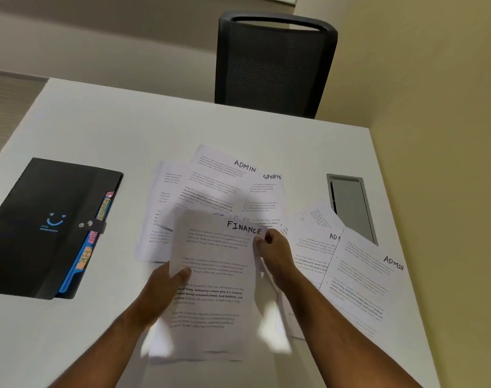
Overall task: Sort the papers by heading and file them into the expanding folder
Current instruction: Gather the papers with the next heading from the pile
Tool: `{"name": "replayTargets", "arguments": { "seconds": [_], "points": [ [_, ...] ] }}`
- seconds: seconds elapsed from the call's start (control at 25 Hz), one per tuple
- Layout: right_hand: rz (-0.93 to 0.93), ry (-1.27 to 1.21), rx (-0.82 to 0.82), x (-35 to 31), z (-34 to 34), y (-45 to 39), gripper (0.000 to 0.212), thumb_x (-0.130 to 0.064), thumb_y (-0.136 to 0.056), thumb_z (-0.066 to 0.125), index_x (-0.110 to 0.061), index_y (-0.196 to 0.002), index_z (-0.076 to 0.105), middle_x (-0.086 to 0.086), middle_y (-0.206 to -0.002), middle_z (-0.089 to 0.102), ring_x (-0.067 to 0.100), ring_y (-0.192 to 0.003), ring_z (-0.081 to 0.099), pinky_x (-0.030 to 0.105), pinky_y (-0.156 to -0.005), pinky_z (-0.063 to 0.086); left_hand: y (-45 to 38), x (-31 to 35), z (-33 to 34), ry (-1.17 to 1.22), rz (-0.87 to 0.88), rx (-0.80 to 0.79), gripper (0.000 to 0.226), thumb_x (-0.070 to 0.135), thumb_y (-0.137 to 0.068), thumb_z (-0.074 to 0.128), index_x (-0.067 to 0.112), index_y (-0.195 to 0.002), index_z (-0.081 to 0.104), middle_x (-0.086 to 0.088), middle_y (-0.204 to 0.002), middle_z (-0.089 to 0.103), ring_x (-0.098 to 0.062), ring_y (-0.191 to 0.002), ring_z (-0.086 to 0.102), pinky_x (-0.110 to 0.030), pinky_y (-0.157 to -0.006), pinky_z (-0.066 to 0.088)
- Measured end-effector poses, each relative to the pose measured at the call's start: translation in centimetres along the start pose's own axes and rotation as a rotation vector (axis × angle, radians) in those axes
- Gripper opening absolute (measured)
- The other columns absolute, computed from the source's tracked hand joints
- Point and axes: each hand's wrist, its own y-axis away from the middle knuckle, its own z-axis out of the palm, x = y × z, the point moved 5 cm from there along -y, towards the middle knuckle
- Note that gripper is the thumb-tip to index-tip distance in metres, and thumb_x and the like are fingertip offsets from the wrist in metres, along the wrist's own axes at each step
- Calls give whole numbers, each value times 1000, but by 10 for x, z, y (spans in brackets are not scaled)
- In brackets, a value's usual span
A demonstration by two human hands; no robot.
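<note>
A: What are the fingers doing?

B: The left hand (166,287) grips the left edge of a sheet headed FINANCE (210,281), thumb on top and the other fingers curled beneath. The right hand (275,254) pinches the same sheet near its top right corner, just under the heading.

A: Is that sheet lying flat?

B: No, it is lifted off the white table (99,130), with its top tilted away from the person. Its lower edge is blurred, and I cannot tell how many sheets sit beneath it in the grip.

A: Where are the other papers?

B: A loose overlapping heap (208,189) lies just behind the held sheet, in the middle of the table. One sheet headed ADMIN (224,163) sits at the far end of the heap, and one headed SPORTS (266,191) shows beside it on the right. A second group (317,242) is spread to the right of the hands, with another ADMIN sheet (370,275) on top, nearest the table's right edge.

A: And the folder?

B: The black expanding folder (45,225) lies flat on the left of the table, well apart from the papers, its strap fastened. Coloured tabs stick out along its right side.

A: Anything else?

B: A grey cable hatch (350,205) is set in the table behind the right group, and a black mesh chair (275,65) stands at the far side.
</note>
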Motion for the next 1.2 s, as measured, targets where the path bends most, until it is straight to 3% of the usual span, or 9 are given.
{"name": "replayTargets", "arguments": {
  "seconds": [0.12, 0.2, 0.32, 0.4, 0.6, 0.84, 0.96, 1.12, 1.2],
  "points": [
    [25, -158, -8, 9, -10, 16, 55, -32, -85, 79, -19, -131, 53, -1, -132, 66, 24, -123, 64, 47, -102, 57, 8, 21, 4, 27, 59, 18, 18, 22, -103, 55, 15, -116, 65, -9, -99, 79, -33, -84, 77, -54, -75, 63],
    [27, -258, -105, 12, -13, 29, 74, -26, -82, 86, -17, -143, 46, 5, -139, 64, 26, -128, 62, 49, -109, 51, 15, 37, 6, 13, 111, 9, 19, 27, -101, 57, 20, -117, 65, -4, -100, 79, -31, -86, 77, -54, -74, 63],
    [-111, -357, -382, -1, -10, 58, 58, 1, -88, 76, -5, -141, 53, 18, -133, 69, 36, -125, 66, 52, -106, 54, 24, 58, 13, -53, 164, -29, 24, 39, -97, 57, 29, -117, 66, 8, -102, 77, -26, -92, 74, -47, -76, 63],
    [-175, -379, -441, -9, -13, 74, 55, 7, -87, 72, 0, -139, 57, 21, -134, 68, 39, -126, 65, 53, -106, 53, 31, 69, 17, -66, 195, -44, 20, 31, -101, 55, 30, -118, 66, 14, -103, 76, -24, -96, 71, -38, -77, 60],
    [-184, -396, -218, -17, -40, 90, 43, 10, -87, 70, -4, -128, 66, 13, -124, 75, 31, -117, 71, 50, -105, 55, 45, 87, 13, -78, 284, -2, 19, 18, -99, 58, 28, -112, 68, 17, -98, 76, -21, -92, 71, -32, -74, 59],
    [-264, -163, -51, -12, -60, 122, 35, 3, -93, 71, -27, -110, 73, -13, -108, 80, 4, -101, 73, 20, -86, 57, 58, 81, 13, -66, 381, 38, 34, -2, -89, 70, 28, -105, 68, 22, -96, 76, 2, -91, 70, -12, -73, 55],
    [-253, -85, 7, 10, -54, 131, 43, 6, -91, 72, -36, -102, 71, -27, -95, 78, -9, -91, 71, 9, -80, 51, 59, 60, 16, -107, 375, 54, 38, 0, -87, 73, 34, -104, 67, 25, -97, 75, 2, -94, 70, -15, -76, 54],
    [-233, -56, 42, 34, -45, 131, 45, 3, -91, 71, -42, -97, 76, -18, -102, 78, 13, -101, 73, 35, -87, 59, 51, 36, 19, -256, 361, 92, 44, 4, -88, 73, 48, -84, 72, 27, -91, 74, 2, -86, 70, -15, -71, 52],
    [-227, -50, 59, 38, -43, 129, 43, 6, -90, 70, -36, -90, 76, -8, -95, 77, 9, -93, 71, 33, -83, 55, 50, 32, 23, -279, 362, 117, 43, 2, -89, 71, 44, -81, 69, 29, -85, 73, 4, -80, 68, -13, -65, 50]
  ]
}}
